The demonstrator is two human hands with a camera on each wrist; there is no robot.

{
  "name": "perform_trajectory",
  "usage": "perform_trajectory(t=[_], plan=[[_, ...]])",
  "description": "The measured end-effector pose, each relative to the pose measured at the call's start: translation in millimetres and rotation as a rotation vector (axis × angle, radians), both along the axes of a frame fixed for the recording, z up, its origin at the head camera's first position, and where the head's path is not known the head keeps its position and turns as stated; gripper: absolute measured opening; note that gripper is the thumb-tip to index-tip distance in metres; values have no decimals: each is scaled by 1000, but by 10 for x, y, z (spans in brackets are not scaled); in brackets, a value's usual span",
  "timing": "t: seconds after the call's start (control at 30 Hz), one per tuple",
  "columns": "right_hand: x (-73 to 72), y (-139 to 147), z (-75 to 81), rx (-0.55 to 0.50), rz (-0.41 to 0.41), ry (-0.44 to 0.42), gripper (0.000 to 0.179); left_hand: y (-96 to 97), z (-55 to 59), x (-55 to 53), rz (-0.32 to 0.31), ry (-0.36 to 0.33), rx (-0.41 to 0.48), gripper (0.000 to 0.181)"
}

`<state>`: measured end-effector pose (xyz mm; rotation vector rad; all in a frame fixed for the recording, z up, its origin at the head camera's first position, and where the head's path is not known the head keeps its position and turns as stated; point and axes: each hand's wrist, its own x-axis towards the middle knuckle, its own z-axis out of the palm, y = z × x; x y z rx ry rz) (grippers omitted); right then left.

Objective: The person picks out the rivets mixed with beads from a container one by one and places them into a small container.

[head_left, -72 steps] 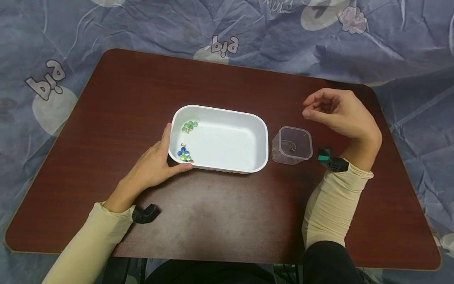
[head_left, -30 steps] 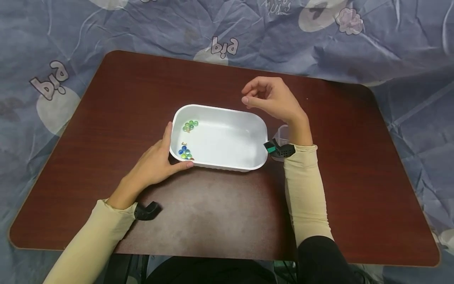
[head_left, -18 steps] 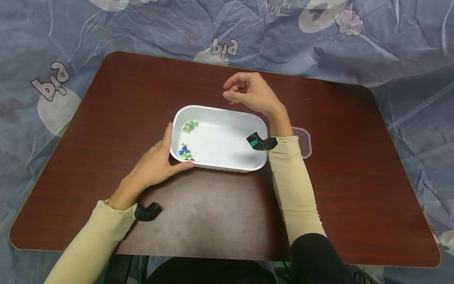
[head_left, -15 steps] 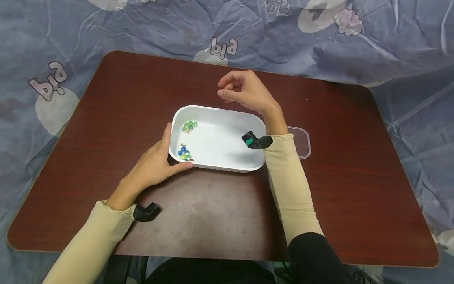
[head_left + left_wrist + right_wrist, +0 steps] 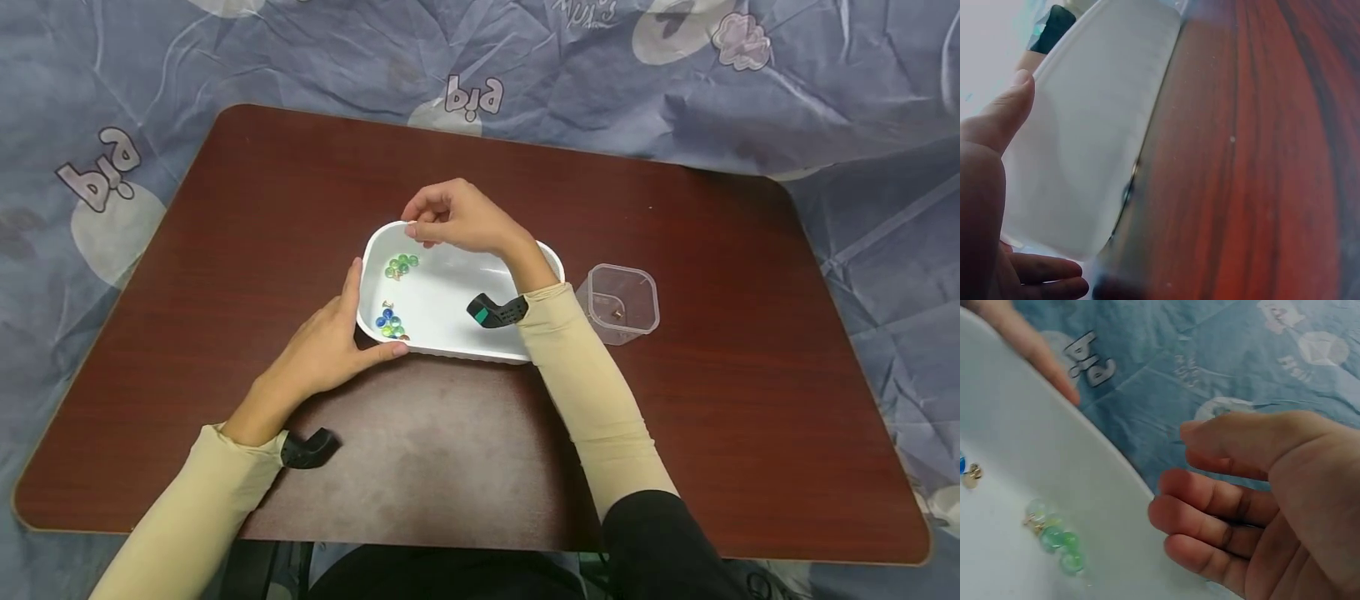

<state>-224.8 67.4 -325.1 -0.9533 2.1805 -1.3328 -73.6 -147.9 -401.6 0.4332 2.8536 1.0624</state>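
A white tray (image 5: pixel 480 329) sits mid-table. At its left end, green glass marbles (image 5: pixel 403 265) lie near the far corner, and blue, green and yellow marbles (image 5: pixel 387 320) near the front corner. Small gold-coloured pieces lie by both groups, one plain in the right wrist view as a gold piece (image 5: pixel 972 475). My left hand (image 5: pixel 322 346) rests against the tray's left front corner, thumb along the near rim, fingers extended on the left side. My right hand (image 5: pixel 461 218), fingers loosely bent, hovers over the tray's far left side, with nothing visible between thumb and fingers.
A clear plastic box (image 5: pixel 637 292) stands right of the tray with a small gold-coloured piece (image 5: pixel 618 314) inside. The brown table (image 5: pixel 750 400) has rounded corners, and a blue-grey printed cloth (image 5: pixel 555 100) hangs behind it.
My right hand has moved left from beyond the clear box to over the tray, lowering lately; its arm no longer covers the box. The left hand and marbles have stayed put.
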Motion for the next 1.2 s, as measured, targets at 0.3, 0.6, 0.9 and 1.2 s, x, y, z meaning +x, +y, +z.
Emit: perform_trajectory(t=[0.3,0.6,0.9,1.2], plan=[[26,-189,-208,128,191,-60,20,-25,-5,11,-7,25,1,124],[48,-331,-381,302,299,-31,17,-21,-6,8,-9,46,-7,123],[111,-377,-437,335,346,-26,17,-18,3,3,-19,42,-21,123],[133,-414,-470,369,359,23,15,-18,5,13,-22,37,-27,122]])
